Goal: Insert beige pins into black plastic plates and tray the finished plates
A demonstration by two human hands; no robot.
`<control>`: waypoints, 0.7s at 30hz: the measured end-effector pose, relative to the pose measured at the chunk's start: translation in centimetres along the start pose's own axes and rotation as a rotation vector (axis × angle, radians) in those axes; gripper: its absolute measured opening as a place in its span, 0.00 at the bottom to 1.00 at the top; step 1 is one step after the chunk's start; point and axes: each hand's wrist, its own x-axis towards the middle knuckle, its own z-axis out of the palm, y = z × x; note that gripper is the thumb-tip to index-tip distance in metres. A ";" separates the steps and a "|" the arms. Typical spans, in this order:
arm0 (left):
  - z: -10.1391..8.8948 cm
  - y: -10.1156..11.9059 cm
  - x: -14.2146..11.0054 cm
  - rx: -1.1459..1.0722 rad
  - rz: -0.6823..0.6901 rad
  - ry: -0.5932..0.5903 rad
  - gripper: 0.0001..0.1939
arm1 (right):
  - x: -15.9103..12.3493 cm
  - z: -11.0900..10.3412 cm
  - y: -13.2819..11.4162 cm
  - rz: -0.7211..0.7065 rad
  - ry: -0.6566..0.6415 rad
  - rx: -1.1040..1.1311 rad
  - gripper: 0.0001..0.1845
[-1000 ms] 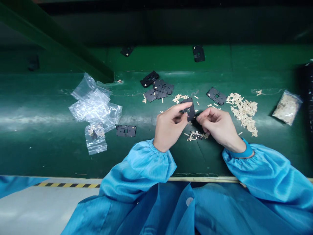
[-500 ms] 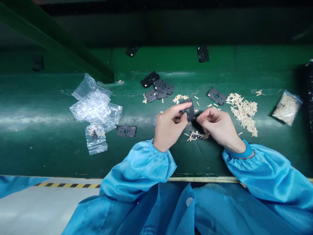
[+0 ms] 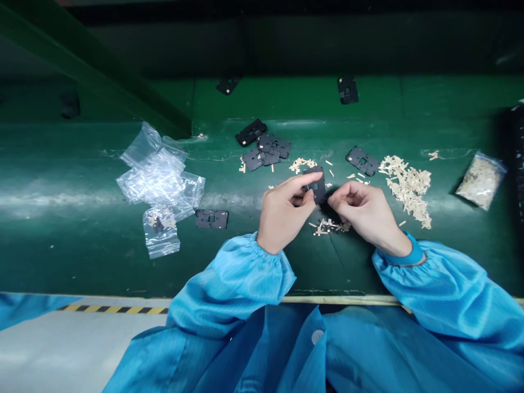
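My left hand (image 3: pixel 284 213) is closed on a flat black plastic plate (image 3: pixel 319 179) with a rectangular cutout, gripping it between thumb and fingers. The plate is tilted up over the green bench. My right hand (image 3: pixel 364 210) has its thumb and forefinger pinched together at the plate's right edge; anything between them is too small to make out. Just below the hands lies a small heap of black and cream bits (image 3: pixel 327 227). Cream strips (image 3: pixel 303 165) are scattered beyond the plate, and another black plate (image 3: pixel 362 161) rests to their right.
A large pile of cream strips (image 3: pixel 409 188) and a filled zip bag (image 3: pixel 481 181) are on the right. Clear plastic bags (image 3: pixel 158 169) lie left, near a single black plate (image 3: pixel 212 219). Several stacked plates (image 3: pixel 272 146) sit farther back. A green beam (image 3: pixel 123 87) slants over the bench.
The black plates on the far green strip have shifted a little to the right. Both hands stay almost in place, the right fingertips moving very slightly at the held plate's edge.
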 end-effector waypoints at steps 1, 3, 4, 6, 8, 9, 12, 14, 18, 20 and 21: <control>0.0 0.0 0.0 0.001 0.003 -0.002 0.20 | 0.0 0.0 0.0 0.005 -0.001 0.002 0.05; 0.0 0.0 0.0 0.004 0.009 -0.005 0.20 | 0.0 0.0 -0.1 0.016 -0.002 0.007 0.06; 0.0 0.0 0.0 0.006 0.011 -0.008 0.20 | 0.0 0.0 -0.2 0.021 -0.003 0.009 0.06; -0.1 0.1 -0.1 0.008 0.014 -0.012 0.20 | 0.0 0.0 -0.3 0.034 -0.006 0.013 0.07; -0.1 0.1 -0.1 0.009 0.021 -0.014 0.20 | 0.0 0.0 -0.4 0.044 -0.010 0.014 0.07; 0.0 0.1 -0.1 0.007 0.027 -0.013 0.20 | 0.0 0.0 -0.4 0.047 -0.011 0.014 0.07; 0.0 0.0 -0.1 0.004 0.045 -0.012 0.20 | 0.0 -0.1 -0.4 0.046 -0.006 0.012 0.08; 0.0 -0.1 -0.1 0.004 0.054 -0.012 0.20 | 0.0 -0.1 -0.3 0.048 0.002 0.008 0.08; 0.0 -0.1 0.0 0.011 0.051 -0.006 0.20 | 0.1 0.0 0.0 0.039 0.014 0.004 0.07; 0.0 -0.1 0.0 0.011 0.046 -0.002 0.20 | 0.1 0.0 0.1 0.026 0.014 0.002 0.06; 0.0 -0.1 0.0 0.011 0.043 -0.001 0.21 | 0.1 0.0 0.2 0.018 0.014 -0.001 0.06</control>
